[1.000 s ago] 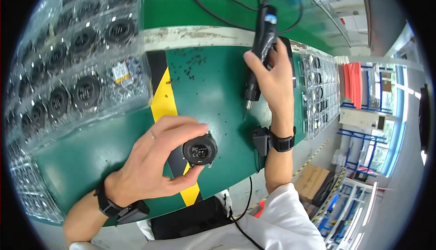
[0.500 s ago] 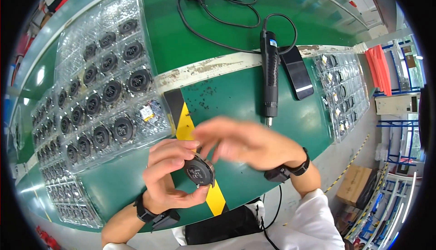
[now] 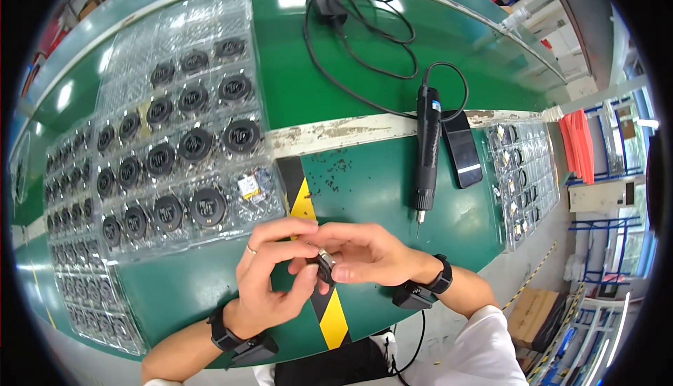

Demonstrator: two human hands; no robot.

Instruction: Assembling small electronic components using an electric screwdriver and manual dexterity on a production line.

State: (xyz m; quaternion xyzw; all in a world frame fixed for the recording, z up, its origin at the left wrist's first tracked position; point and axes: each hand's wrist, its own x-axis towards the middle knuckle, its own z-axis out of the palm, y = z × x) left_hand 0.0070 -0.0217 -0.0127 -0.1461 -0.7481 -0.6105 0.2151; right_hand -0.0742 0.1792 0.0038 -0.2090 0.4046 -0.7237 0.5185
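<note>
Both hands meet over the green table (image 3: 378,190) near its front edge. My left hand (image 3: 270,277) and my right hand (image 3: 364,253) pinch one small round black part (image 3: 324,265) between their fingertips; it is turned edge-on and mostly hidden by the fingers. A black electric screwdriver (image 3: 425,155) lies on the table beyond my right hand, tip toward me, with its cable running to the back. Each wrist wears a black band.
Clear plastic trays (image 3: 175,148) of round black parts cover the left of the table. A dark phone (image 3: 463,149) lies beside the screwdriver. Another clear tray (image 3: 522,183) of small parts sits at the right. Small black screws (image 3: 336,169) are scattered mid-table. A yellow-black stripe (image 3: 333,316) marks the table.
My right hand has put the screwdriver down on the table and come to the round black part. Both hands now hold the part, turned on edge.
</note>
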